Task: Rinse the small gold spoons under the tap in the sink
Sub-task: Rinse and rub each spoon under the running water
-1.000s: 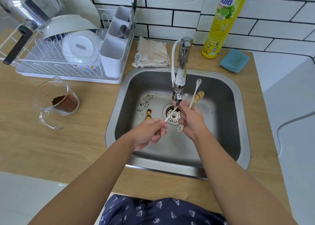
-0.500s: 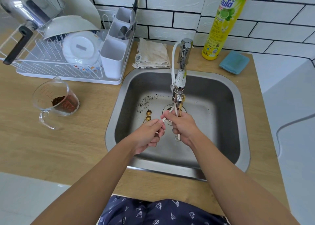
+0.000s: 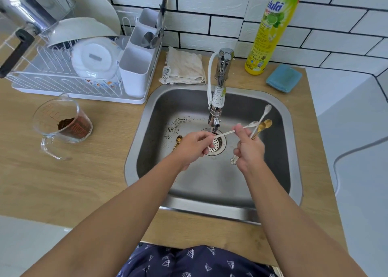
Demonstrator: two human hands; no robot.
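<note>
While the left hand (image 3: 194, 144) pinched the near end of a pale spoon (image 3: 235, 131), its thin handle ran up and to the right, crossing just under the tap (image 3: 216, 109) and ending with the bowl beside the right hand (image 3: 249, 149). That right hand held a bundle of spoons (image 3: 261, 122), gold and pale, gripped in curled fingers, their bowls fanned toward the far right corner of the sink (image 3: 294, 151) and clear of the spout. Whether water was running could not be told. One gold spoon (image 3: 178, 142) lay loose on the sink floor, just left of the drain (image 3: 216, 145) and nearer the left hand, among dark specks; it likely remained to be rinsed.
</note>
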